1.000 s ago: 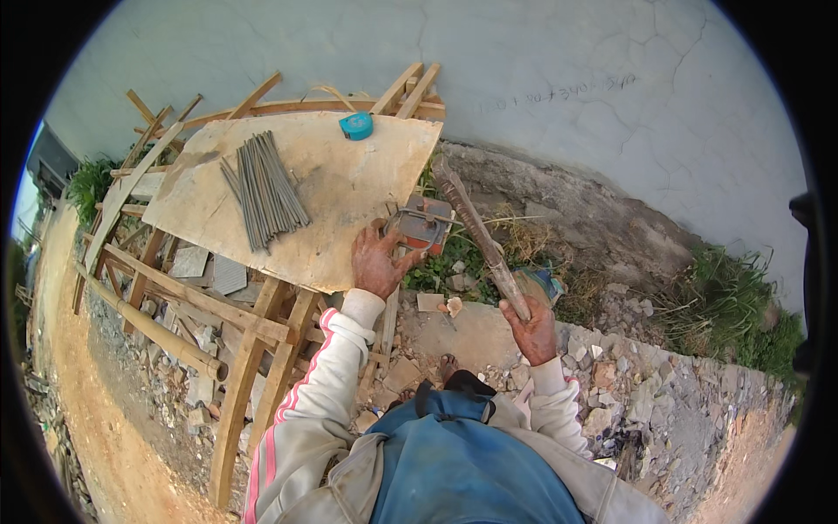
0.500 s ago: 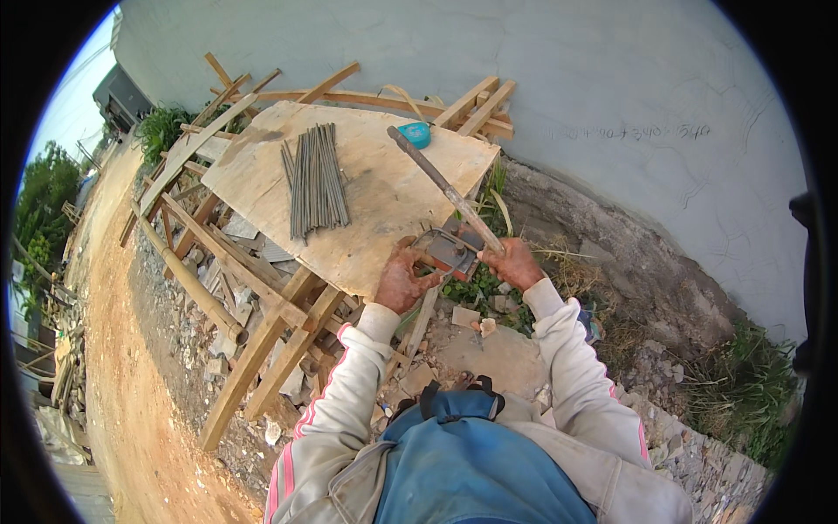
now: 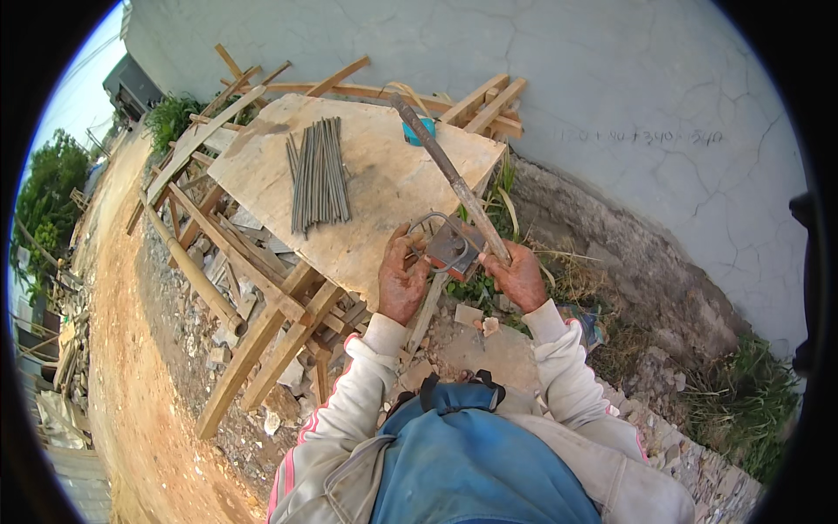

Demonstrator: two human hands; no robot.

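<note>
In my left hand (image 3: 403, 279), a bent steel rod loop (image 3: 428, 215) is pinched between thumb and fingers. The loop lies across a small rusty metal block (image 3: 469, 234) at the near right corner of the board; how the block is fixed cannot be seen. My right hand (image 3: 518, 278) is wrapped round the near end of a long rusty steel bar (image 3: 454, 179), which slants up and left over the board. The bar's near end is hidden by my fingers and the block.
The worn plywood board (image 3: 384, 166) rests on timber beams (image 3: 253, 349). A bundle of straight steel rods (image 3: 319, 179) and a turquoise tape measure (image 3: 417, 132) lie on it. Beyond stands a cracked grey wall (image 3: 611, 79). Rubble (image 3: 279, 384) covers the ground; a dirt path (image 3: 131, 349) runs left.
The rod loop has turned and lifted at its far side, and my left fingers have shifted their hold. The bar stays in my right hand. The whole view has shifted slightly.
</note>
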